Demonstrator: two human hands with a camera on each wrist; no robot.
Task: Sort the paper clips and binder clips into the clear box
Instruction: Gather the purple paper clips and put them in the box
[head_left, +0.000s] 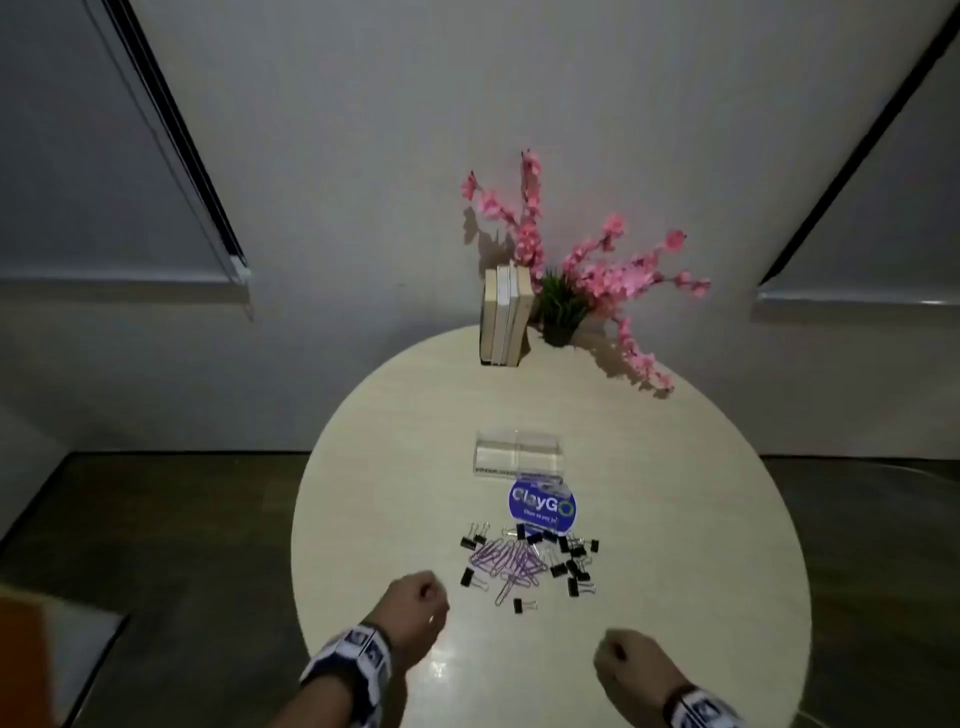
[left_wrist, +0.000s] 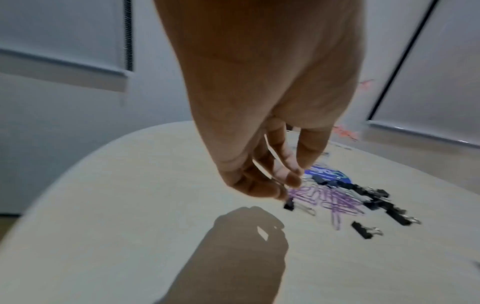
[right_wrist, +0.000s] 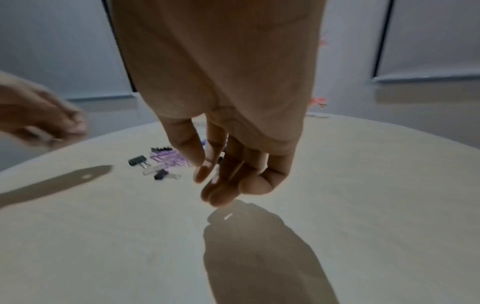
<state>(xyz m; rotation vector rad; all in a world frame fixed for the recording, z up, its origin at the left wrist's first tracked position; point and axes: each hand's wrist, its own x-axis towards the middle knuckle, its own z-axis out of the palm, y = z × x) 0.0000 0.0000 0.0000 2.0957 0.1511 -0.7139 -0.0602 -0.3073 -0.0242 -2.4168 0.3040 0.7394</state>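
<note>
1. Left hand (head_left: 415, 605) hovers over the table (head_left: 363, 467), fingers loosely curled, holding nothing.
2. Right hand (head_left: 631, 662) likewise, empty.
3. Paper clips (head_left: 511, 564) and binder clips (head_left: 569, 564) lie heaped ahead of both hands.
4. Box (head_left: 517, 452) sits beyond the heap.

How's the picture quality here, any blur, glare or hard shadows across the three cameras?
Head view: dim room, glare patch on the table near its front edge. Left wrist view: clips smeared by blur, crisp shadow under the left hand. Right wrist view: right hand casts a dark shadow.

Office nook — roller blinds (head_left: 130, 208), books (head_left: 505, 317) (upright), round table (head_left: 675, 519).
</note>
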